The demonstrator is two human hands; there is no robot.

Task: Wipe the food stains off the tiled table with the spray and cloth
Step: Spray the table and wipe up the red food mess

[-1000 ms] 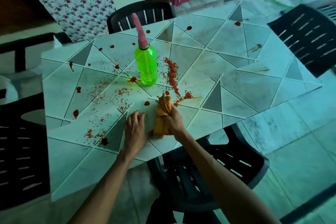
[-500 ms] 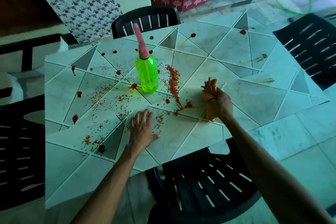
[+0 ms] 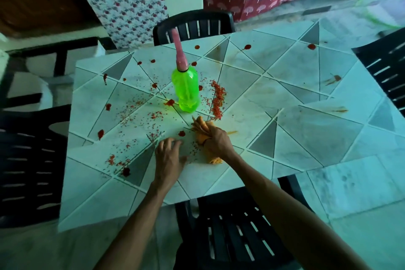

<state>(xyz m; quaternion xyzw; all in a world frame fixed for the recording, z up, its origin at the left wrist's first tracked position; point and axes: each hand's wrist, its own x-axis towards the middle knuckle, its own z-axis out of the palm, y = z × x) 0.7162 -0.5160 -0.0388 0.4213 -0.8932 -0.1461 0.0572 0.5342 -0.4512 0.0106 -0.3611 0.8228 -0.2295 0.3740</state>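
At the spray bottle's six o'clock my right hand, clamped on the cloth, has swept back from three; left hand rests on the table, fingers apart; stains toward nine still need wiping.

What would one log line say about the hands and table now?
right hand: grips orange cloth | left hand: rests on table | spray bottle: upright, untouched | red stains: not yet wiped

Bunched orange cloth beside upright green spray bottle
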